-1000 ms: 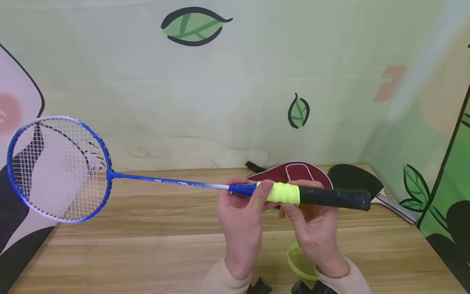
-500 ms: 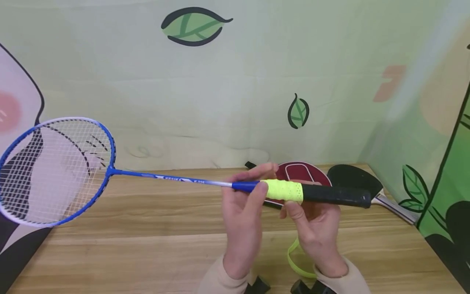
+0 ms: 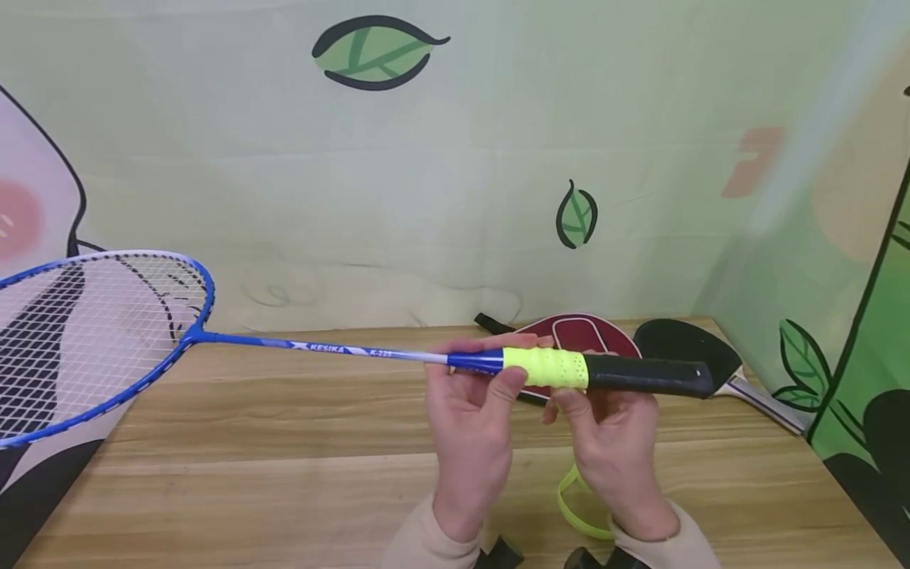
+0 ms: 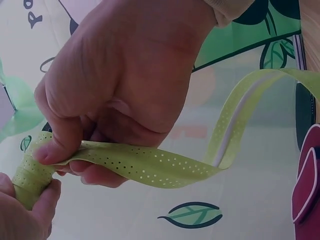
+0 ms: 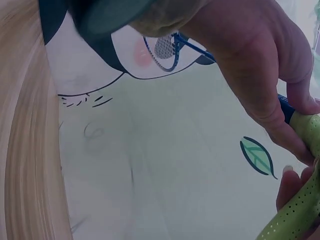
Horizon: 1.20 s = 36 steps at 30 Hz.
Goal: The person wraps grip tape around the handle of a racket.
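Observation:
A blue and white badminton racket is held up sideways, its strung head at the left and partly out of the head view. Perforated yellow-green overgrip tape covers the front part of its black handle. With thumb and fingers, my left hand holds the racket near the blue cone and the wrapped part. My right hand pinches the tape at the edge of the wraps, beneath the handle. In the left wrist view, a loose length of tape trails from the right hand's fingers.
Behind the hands, a dark red paddle case with white piping lies on the wooden table. A table tennis paddle with black rubber lies at the right, near the printed backdrop. The hanging tape loop dangles below the right hand.
The racket has rolled about its handle, so its head looks flatter and extends past the left frame edge. My left fingers opened, then closed on the handle again. The right hand stays nearly still.

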Available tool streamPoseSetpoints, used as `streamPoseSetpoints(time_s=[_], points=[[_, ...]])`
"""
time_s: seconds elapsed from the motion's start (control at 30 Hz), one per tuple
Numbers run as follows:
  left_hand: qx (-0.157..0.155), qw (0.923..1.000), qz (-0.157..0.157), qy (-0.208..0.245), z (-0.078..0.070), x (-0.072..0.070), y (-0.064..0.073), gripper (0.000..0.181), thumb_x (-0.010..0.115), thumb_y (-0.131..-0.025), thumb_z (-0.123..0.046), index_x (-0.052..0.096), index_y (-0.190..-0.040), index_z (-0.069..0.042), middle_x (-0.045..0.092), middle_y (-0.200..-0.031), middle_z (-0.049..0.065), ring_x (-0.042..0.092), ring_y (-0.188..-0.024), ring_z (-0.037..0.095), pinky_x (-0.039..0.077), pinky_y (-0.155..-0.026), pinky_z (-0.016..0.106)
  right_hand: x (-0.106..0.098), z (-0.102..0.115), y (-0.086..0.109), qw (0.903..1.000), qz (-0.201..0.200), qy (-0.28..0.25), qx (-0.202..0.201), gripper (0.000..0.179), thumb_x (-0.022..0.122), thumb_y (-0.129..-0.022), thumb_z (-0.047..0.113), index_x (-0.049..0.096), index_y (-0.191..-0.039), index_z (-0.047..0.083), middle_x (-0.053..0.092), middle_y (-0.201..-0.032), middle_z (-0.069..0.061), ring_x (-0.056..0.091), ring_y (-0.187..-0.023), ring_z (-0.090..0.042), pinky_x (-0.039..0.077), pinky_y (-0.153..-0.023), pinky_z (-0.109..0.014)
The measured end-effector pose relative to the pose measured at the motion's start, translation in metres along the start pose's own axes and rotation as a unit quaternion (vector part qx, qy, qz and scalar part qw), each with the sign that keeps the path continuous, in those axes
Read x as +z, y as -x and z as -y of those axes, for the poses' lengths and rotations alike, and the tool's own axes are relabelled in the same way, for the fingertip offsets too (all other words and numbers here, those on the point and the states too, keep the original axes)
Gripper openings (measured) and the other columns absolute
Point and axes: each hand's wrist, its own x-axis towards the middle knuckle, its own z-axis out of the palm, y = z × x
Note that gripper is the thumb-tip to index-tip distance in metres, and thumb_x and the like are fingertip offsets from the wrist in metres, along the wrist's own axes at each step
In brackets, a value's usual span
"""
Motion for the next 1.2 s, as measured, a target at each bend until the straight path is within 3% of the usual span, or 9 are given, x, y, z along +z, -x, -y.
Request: streamPoseSetpoints(time_s=[0.13, 0.23, 0.47, 0.63, 1.0, 1.2], points=[[-0.002, 1.0, -0.005, -0.002, -0.0009, 0.0009, 0.0005, 0.03, 0.06, -0.092, 0.002, 0.039, -0.114, 0.0, 0.063, -0.107, 0.031, 0.066, -0.101, 0.04, 0.056, -0.087, 0.046, 0.0006, -0.0004, 0.0001, 0.9998, -0.017, 0.006, 0.004, 0.021, 0.066, -0.085, -0.01, 0.056, -0.102, -0.017, 0.063, -0.085, -0.009, 0.062, -0.062, -0.017, 0.056, -0.056, -0.024], [-0.01, 0.9999, -0.012, 0.001, -0.0025, 0.0008, 0.0008, 0.03, 0.06, -0.092, 0.002, 0.039, -0.113, 0.001, 0.063, -0.107, 0.031, 0.066, -0.1, 0.04, 0.055, -0.088, 0.047, -0.0002, -0.0008, -0.0002, 0.9998, -0.02, 0.009, 0.004, 0.022, 0.069, -0.085, -0.007, 0.058, -0.101, -0.016, 0.064, -0.085, -0.009, 0.062, -0.061, -0.017, 0.056, -0.056, -0.023], [-0.039, 0.9985, -0.037, -0.006, -0.0051, 0.0006, 0.0025, 0.031, 0.065, -0.092, -0.006, 0.04, -0.111, 0.001, 0.065, -0.107, 0.029, 0.068, -0.098, 0.034, 0.058, -0.084, 0.043, -0.0026, -0.003, -0.0028, 0.9996, -0.006, -0.015, -0.022, 0.022, 0.07, -0.085, -0.005, 0.06, -0.101, -0.016, 0.065, -0.082, -0.012, 0.061, -0.063, -0.019, 0.056, -0.056, -0.025], [-0.043, 0.9979, -0.048, -0.007, -0.0064, 0.0013, 0.0023, 0.033, 0.067, -0.091, -0.006, 0.041, -0.109, 0.0, 0.065, -0.105, 0.029, 0.069, -0.096, 0.032, 0.059, -0.08, 0.043, -0.0033, -0.0047, -0.0039, 0.999, -0.002, -0.024, -0.038, 0.028, 0.072, -0.084, 0.001, 0.059, -0.101, -0.017, 0.065, -0.085, -0.013, 0.063, -0.064, -0.018, 0.056, -0.056, -0.026], [-0.052, 0.9965, -0.058, -0.031, -0.0073, 0.001, 0.0014, 0.036, 0.069, -0.089, -0.003, 0.04, -0.107, 0.007, 0.064, -0.103, 0.034, 0.07, -0.088, 0.026, 0.06, -0.072, 0.045, -0.0059, -0.0041, -0.0044, 0.9995, 0.006, -0.008, -0.03, 0.024, 0.072, -0.084, 0.001, 0.062, -0.099, -0.015, 0.067, -0.086, -0.011, 0.065, -0.066, -0.016, 0.058, -0.061, -0.024], [-0.068, 0.995, -0.067, -0.032, -0.007, 0.0008, 0.0012, 0.033, 0.07, -0.089, -0.004, 0.043, -0.106, 0.004, 0.063, -0.102, 0.035, 0.071, -0.084, 0.026, 0.059, -0.071, 0.046, -0.0053, -0.0043, -0.0022, 0.9993, 0.004, -0.03, -0.023, 0.038, 0.071, -0.084, -0.004, 0.056, -0.115, -0.019, 0.067, -0.108, -0.015, 0.067, -0.07, -0.017, 0.059, -0.061, -0.025]])
